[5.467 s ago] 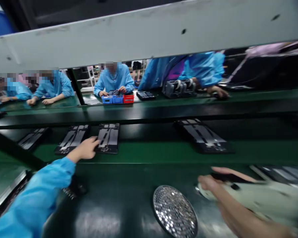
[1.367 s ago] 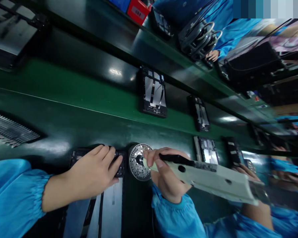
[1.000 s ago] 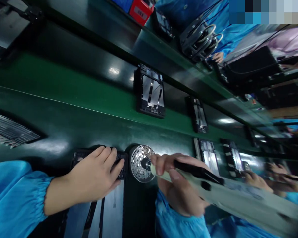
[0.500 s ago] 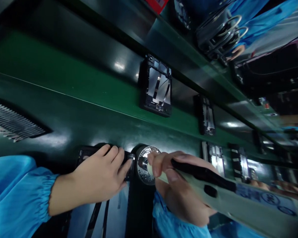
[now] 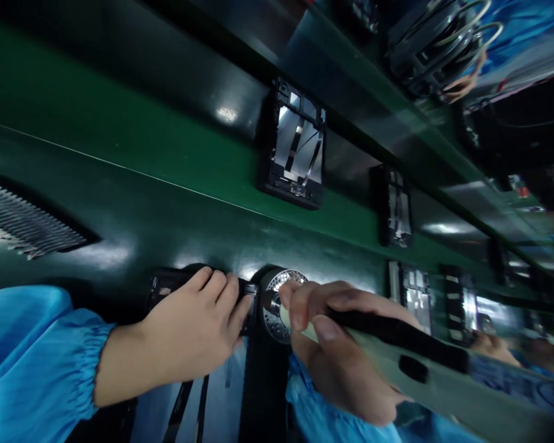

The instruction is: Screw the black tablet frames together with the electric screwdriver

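Note:
My left hand (image 5: 196, 329) lies over the upper end of a partly opened phone (image 5: 226, 400), fingers bent across its far edge. Pale inner panel and dark flex strips show below the palm. In my right hand (image 5: 337, 351) is a pale electric screwdriver (image 5: 443, 375) with a black lever, gripped near its front end. Its tip points at a round metal screw dish (image 5: 273, 317) full of small holes, just right of the phone. My right fingers partly hide the tip, so I cannot tell whether a screw is on it.
Another opened phone (image 5: 299, 147) stands beyond my hands on the green bench (image 5: 157, 166), with more phones (image 5: 394, 206) further right. A ridged rack (image 5: 32, 215) sits at the left. Across the bench are a machine with pale tubes (image 5: 438, 46) and a co-worker's hand (image 5: 464, 83).
The view has shifted slightly, so most things appear a little further right. Both hands keep their holds, and the screwdriver still points into the screw dish.

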Motion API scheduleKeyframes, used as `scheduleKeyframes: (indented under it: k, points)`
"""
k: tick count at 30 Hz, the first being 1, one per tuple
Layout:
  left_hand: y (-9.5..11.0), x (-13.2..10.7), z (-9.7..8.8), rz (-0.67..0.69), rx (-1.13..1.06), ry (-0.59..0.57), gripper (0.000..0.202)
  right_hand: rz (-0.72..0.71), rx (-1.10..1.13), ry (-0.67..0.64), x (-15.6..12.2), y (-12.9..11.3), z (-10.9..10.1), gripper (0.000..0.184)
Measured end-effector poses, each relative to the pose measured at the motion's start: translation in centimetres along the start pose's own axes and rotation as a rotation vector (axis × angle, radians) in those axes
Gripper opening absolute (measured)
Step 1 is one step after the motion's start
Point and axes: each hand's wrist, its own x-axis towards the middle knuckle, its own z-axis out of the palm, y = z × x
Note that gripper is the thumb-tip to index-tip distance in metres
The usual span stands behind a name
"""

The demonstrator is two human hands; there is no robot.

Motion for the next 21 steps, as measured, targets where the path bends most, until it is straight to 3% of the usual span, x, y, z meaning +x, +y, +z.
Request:
scheduleKeyframes:
  k: [6, 12, 21]
  points:
    - [-0.2, -0.1, 0.0, -0.006, -0.002, 0.013, 0.045, -0.006, 0.005, 0.086, 0.1, -0.4, -0.9, 0.03]
    - [-0.5, -0.4, 0.2, -0.008, -0.013, 0.051, 0.043, -0.114, 0.035, 0.341, 1.3, 1.5, -3.7, 0.023]
    - [-0.7, -0.5, 0.3, -0.009, -0.02, 0.063, 0.04, -0.092, 0.027, 0.328, 1.5, 3.2, -3.4, 0.023]
